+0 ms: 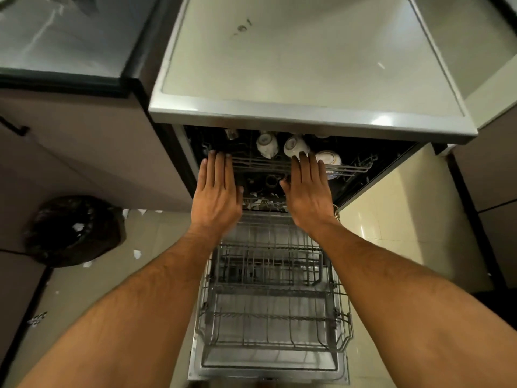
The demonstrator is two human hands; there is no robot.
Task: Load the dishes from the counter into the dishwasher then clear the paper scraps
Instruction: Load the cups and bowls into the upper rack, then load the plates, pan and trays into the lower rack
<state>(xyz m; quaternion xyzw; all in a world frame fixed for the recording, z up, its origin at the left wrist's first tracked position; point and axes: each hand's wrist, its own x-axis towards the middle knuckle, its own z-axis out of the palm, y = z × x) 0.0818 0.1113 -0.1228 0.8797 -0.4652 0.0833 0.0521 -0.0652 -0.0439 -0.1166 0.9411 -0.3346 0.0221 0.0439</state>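
Observation:
The dishwasher stands open below the counter (307, 65). Its upper rack (260, 161) holds several white cups (267, 145) and a patterned bowl (328, 158), mostly inside the machine. My left hand (216, 191) and my right hand (307, 189) lie flat with straight fingers, fingertips touching the upper rack's front edge. The lower rack (274, 298) is pulled out over the lowered door (268, 371) and holds no dishes. Paper scraps (136, 254) lie on the tiled floor at left.
A black rubbish bag (75, 231) sits on the floor at left, beside brown cabinets (84, 152). A glass-topped appliance (64, 37) stands at upper left. More cabinets (492, 177) line the right. Small white bits lie at the tub's front edge (263, 204).

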